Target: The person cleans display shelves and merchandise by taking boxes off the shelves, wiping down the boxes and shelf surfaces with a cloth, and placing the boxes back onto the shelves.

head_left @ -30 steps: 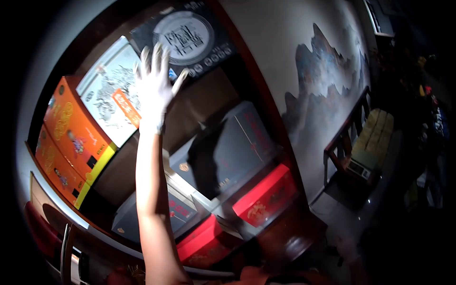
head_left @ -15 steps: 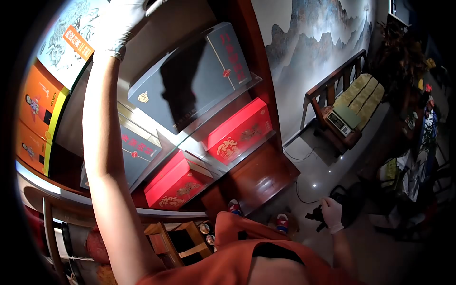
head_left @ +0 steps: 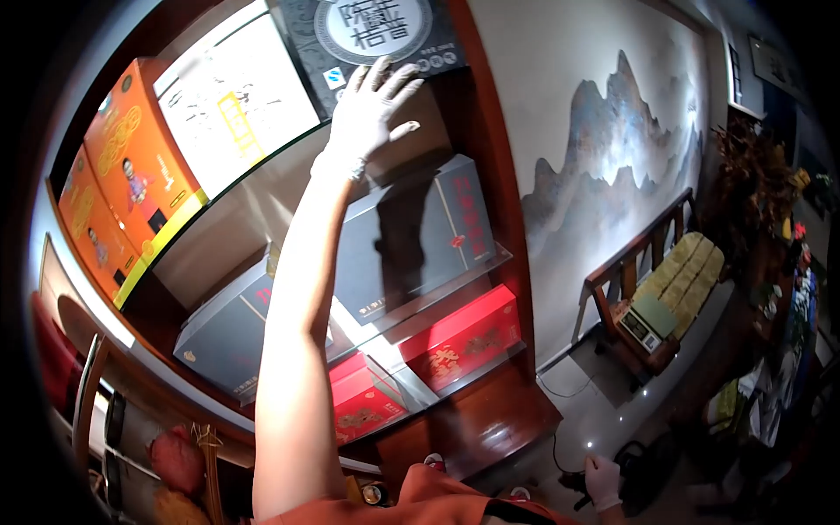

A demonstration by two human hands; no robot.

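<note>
Left grip [head_left: 360, 122] wide, near dark box [head_left: 372, 44] at 12 o'clock; careless push could topple it; right grip [head_left: 602, 481], 5 o'clock, cannot tell

white gloves [head_left: 363, 122], orange top [head_left: 407, 507]

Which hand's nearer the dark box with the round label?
Left. The left hand is raised at the dark box, fingertips overlapping its lower part in view; contact unclear. The right hand is far below it, lower right in view.
</note>
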